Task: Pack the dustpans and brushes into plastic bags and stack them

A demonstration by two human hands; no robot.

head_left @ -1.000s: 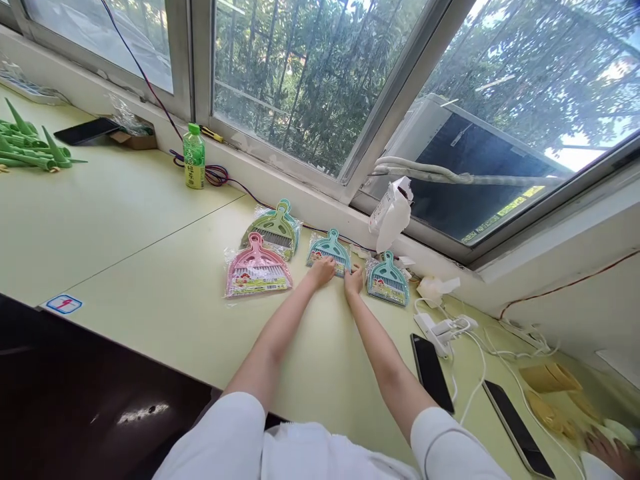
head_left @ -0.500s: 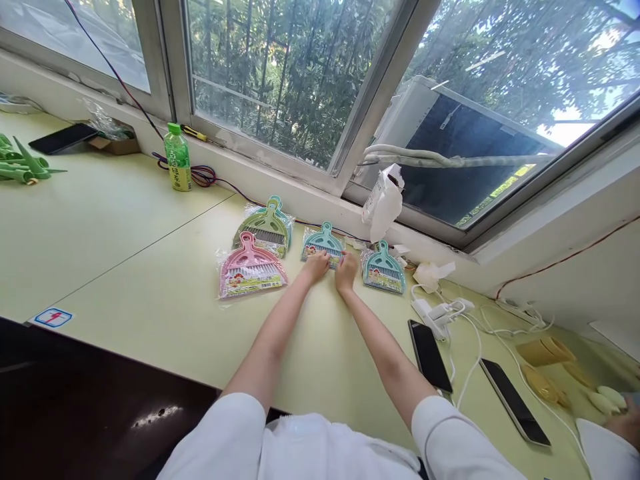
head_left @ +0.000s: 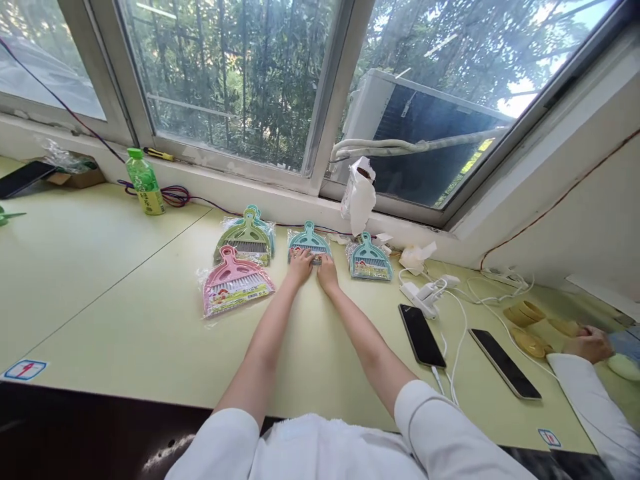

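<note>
A bagged light-blue dustpan and brush set (head_left: 309, 234) lies by the wall under the window, its handle pointing away from me. My left hand (head_left: 301, 264) has its fingers over the lower left part of the set. At the lower right corner, my right hand (head_left: 327, 272) has curled fingers against the edge, which they partly cover. To the left is a pink dustpan and brush set (head_left: 235, 280), in front of a green dustpan and brush set (head_left: 247, 237) with blue behind it. Another blue dustpan and brush set (head_left: 369, 259) lies to the right.
A green-capped bottle (head_left: 145, 183) stands at left near a screwdriver (head_left: 159, 154). A torn white packet (head_left: 359, 197) leans by the window. On the right are a power strip (head_left: 420, 297), cables and two phones (head_left: 423, 335) (head_left: 505, 363). Another person's hand (head_left: 590, 345) is at far right.
The view has turned right, shifting things leftward. My left fingers now spread further over the set, and my right hand sits lower against its corner. The other person's hand has come further into view.
</note>
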